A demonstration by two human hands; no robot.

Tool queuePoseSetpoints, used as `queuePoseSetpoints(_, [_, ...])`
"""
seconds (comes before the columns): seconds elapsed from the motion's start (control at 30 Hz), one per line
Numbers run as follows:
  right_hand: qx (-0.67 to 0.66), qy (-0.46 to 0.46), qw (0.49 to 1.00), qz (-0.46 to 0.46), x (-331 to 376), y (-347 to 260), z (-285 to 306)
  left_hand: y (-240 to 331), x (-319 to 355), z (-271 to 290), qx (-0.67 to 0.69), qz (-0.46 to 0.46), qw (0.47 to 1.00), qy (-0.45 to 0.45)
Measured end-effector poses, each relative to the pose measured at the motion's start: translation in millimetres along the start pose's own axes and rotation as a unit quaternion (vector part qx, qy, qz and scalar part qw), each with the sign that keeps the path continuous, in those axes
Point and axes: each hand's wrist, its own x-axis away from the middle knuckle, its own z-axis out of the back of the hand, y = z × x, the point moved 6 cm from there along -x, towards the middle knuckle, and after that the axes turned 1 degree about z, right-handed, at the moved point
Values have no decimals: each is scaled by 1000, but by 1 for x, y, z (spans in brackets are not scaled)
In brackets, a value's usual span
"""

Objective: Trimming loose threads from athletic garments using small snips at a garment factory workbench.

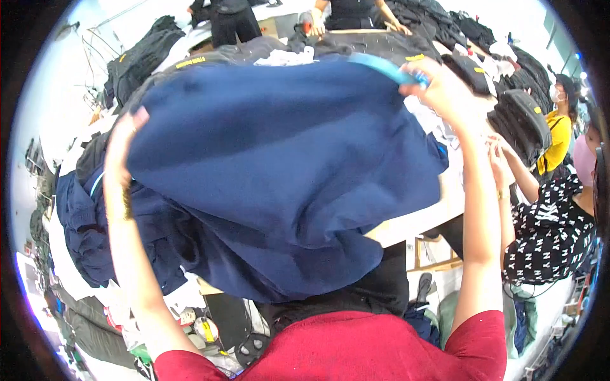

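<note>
A large navy blue garment is spread in the air between my raised arms, with folds hanging down towards my body. My left hand is closed on its upper left edge, the thumb showing on top and the other fingers partly hidden. At the upper right corner my right hand is closed round a light blue, strip-like thing, which is smeared by motion. Whether that strip is part of the garment or separate, I cannot tell. More navy clothing is heaped beside my left forearm.
Dark garments and white cloth lie on the table beyond. A co-worker in a black patterned shirt has hands close to my right arm. Another in yellow stands farther off; two more people in black work across the table.
</note>
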Motion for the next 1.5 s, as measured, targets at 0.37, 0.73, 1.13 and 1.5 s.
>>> queuePoseSetpoints(0.37, [-262, -47, 931, -250, 170, 78, -131, -149, 127, -37, -208, -89, 950, 215])
queuePoseSetpoints(0.73, [-426, -5, 870, -247, 118, 30, -180, -41, 182, -346, 86, 38, 973, -209])
queuePoseSetpoints(1.13, [-492, -113, 832, -232, 151, -18, -158, -49, 166, -342, 203, 146, 953, -171])
queuePoseSetpoints(1.5, [-614, -79, 717, -322, 169, -7, -156, -36, 179, -316, 182, 156, 928, -286])
